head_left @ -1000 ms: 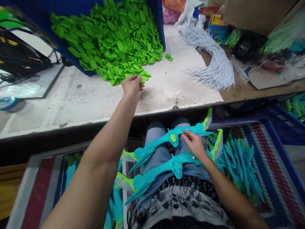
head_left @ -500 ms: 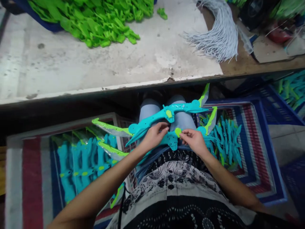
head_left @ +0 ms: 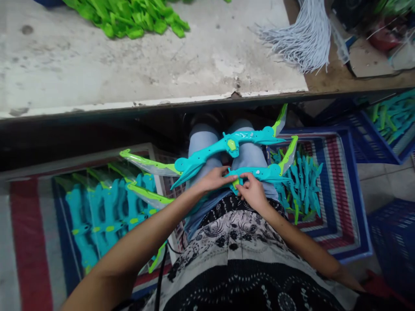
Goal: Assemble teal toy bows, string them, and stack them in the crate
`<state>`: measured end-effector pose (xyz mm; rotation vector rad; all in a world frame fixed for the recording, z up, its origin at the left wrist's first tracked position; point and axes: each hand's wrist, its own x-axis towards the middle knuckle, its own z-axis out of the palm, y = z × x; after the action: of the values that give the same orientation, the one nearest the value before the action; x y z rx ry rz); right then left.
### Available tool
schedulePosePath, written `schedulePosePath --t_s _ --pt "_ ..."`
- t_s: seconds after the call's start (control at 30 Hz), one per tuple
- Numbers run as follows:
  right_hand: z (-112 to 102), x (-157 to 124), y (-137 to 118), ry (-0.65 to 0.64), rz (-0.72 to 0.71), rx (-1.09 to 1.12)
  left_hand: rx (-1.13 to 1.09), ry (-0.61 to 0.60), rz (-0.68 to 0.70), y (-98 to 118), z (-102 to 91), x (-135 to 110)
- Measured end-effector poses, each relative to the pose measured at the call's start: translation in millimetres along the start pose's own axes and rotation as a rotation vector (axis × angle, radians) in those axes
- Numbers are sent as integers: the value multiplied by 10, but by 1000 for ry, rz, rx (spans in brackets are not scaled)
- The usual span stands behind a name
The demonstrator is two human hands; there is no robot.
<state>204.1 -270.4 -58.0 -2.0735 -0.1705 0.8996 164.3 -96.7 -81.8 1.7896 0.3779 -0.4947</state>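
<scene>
Two teal toy bows lie across my lap. The far bow (head_left: 227, 147) rests free on my knees with a green piece at its middle. My left hand (head_left: 214, 179) and my right hand (head_left: 249, 192) meet at the middle of the near bow (head_left: 266, 172). Both hands are closed on it, and the right fingers pinch a small green piece (head_left: 236, 185) against its grip. A heap of green pieces (head_left: 129, 17) lies at the far side of the table (head_left: 129, 77).
A bundle of pale cords (head_left: 301, 39) lies on the table's right part. A woven bag of finished teal bows (head_left: 106, 211) sits at my left; another bag of teal parts (head_left: 301, 185) at my right. Blue crates (head_left: 389, 129) stand further right.
My left hand left the green heap on the table and came down to my lap. Both hands now press a green piece onto the near bow. The view tilted downward.
</scene>
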Motion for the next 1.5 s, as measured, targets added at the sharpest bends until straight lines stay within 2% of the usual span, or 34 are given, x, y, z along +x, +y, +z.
schedulePosePath --t_s 0.1,0.17,0.23,0.33,0.47,0.53,0.6,0.63,0.67,0.7,0.77,0.8,0.87,0.97,1.03,1.1,1.17,1.27,1.33,1.4,1.47,1.5 --pt "-31 30 -4 -71 95 26 -21 -19 -26 -6 38 -10" --pt "-73 62 31 -109 76 -37 -37 2 -34 -14 63 -12" --pt "-107 90 89 -120 -9 -159 -33 34 -38 -33 85 -3" --pt "-87 100 187 -66 -175 -372 -11 59 -35 -76 106 42" --pt "9 53 268 -39 -335 -432 -1 66 4 -81 126 74" --pt "-12 22 250 -104 -350 -422 39 147 21 -21 163 -9" --pt "-116 15 170 -181 -314 -491 58 336 60 69 237 -193" --pt "-192 35 103 -174 -309 -553 27 438 72 114 287 -315" --pt "-276 78 18 -129 -333 -617 -48 500 59 154 343 -445" --pt "-360 150 -85 -59 -394 -673 -171 493 1 185 402 -573" --pt "-490 384 -332 69 -596 -745 -541 326 -237 216 510 -774" --pt "-520 538 -468 75 -699 -773 -751 227 -374 216 554 -829" --pt "-491 866 -736 -58 -820 -869 -1110 131 -568 198 615 -838" --pt "-285 1209 -1037 -373 -799 -1102 -1359 202 -651 161 655 -678" --pt "-152 1258 -1128 -485 -756 -1242 -1408 306 -638 164 677 -557" --pt "-109 1188 -1152 -488 -751 -1299 -1446 477 -535 208 700 -479" --pt "-187 1050 -1183 -398 -791 -1258 -1439 621 -333 311 689 -455" --pt "-520 781 -1418 -74 -930 -1015 -1277 676 55 618 500 -491" --pt "-848 576 -1724 219 -1047 -717 -1089 723 321 938 233 -560" --pt "-1213 362 -2061 502 -1147 -345 -871 807 550 1327 -115 -686" --pt "-1546 165 -2307 685 -1214 38 -631 859 697 1728 -490 -876" --pt "-1673 85 -2362 712 -1208 212 -494 888 765 1912 -671 -986"
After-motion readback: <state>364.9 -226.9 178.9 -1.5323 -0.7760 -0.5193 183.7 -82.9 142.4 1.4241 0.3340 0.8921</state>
